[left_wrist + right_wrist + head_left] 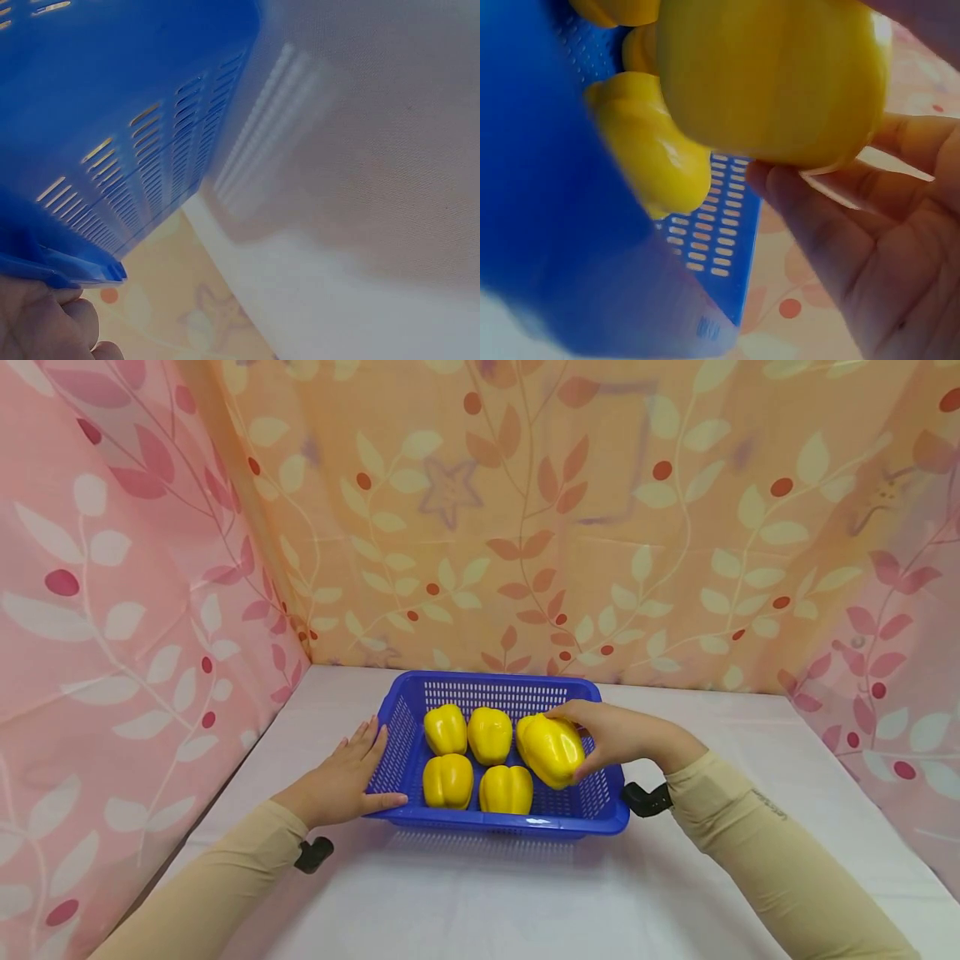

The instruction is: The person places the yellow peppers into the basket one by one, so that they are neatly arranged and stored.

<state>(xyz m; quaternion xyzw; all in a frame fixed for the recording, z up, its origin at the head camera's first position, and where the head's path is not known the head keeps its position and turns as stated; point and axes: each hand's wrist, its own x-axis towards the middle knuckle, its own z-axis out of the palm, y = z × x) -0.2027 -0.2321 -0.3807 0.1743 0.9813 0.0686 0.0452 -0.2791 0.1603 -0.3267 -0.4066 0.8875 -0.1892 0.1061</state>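
Observation:
A blue plastic basket [525, 823] with slotted walls holds several yellow bell peppers [490, 737]. Over its right part, my right hand [615, 735] grips one yellow bell pepper [555, 752] between thumb and fingers. In the right wrist view this gripped pepper [772, 82] hangs close above the basket's slotted wall [712, 225], and another pepper [656, 146] lies beside it inside. My left hand [341, 777] rests on the left rim with its fingers straight and spread, the thumb along the front corner. The left wrist view shows fingers [52, 322] at the basket's rim [67, 274].
The basket stands on a table with a white cloth [495, 893]. An orange curtain with leaf patterns [480, 527] hangs behind it, and pink patterned cloth [135, 610] closes off the left side. A dark wrist mount [647, 799] sits beside the basket's right end.

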